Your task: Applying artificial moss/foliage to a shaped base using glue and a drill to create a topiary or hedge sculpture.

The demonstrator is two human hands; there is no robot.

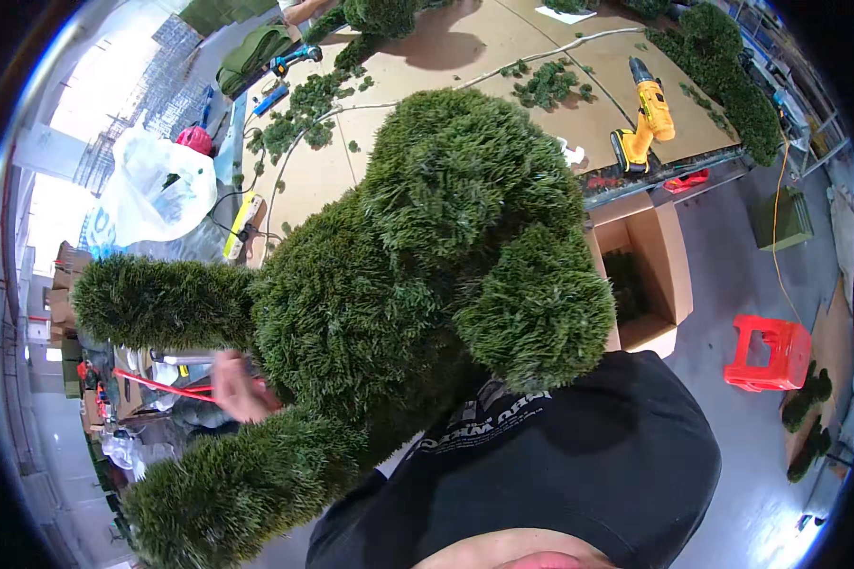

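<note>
A large figure covered in green artificial foliage (351, 294) fills the middle of the head view, leaning against me. It has a rounded upper part, a bushy lump at the right and two long limbs (166, 303) reaching left. Between those limbs is my left hand (241, 387), blurred and close to the foliage. Thin red bars (166, 386) run up to this hand; whether it grips them I cannot make out. My left forearm is mostly behind the figure. My right hand is out of sight.
Behind the figure stands a brown-topped table (427, 62) with a yellow cordless drill (647, 119), loose green sprigs (548, 85), a blue power tool (294, 60) and a yellow-white power strip (244, 226). A cardboard box (650, 256) and red stool (769, 353) are right. Another person's hand (304, 9) shows far off.
</note>
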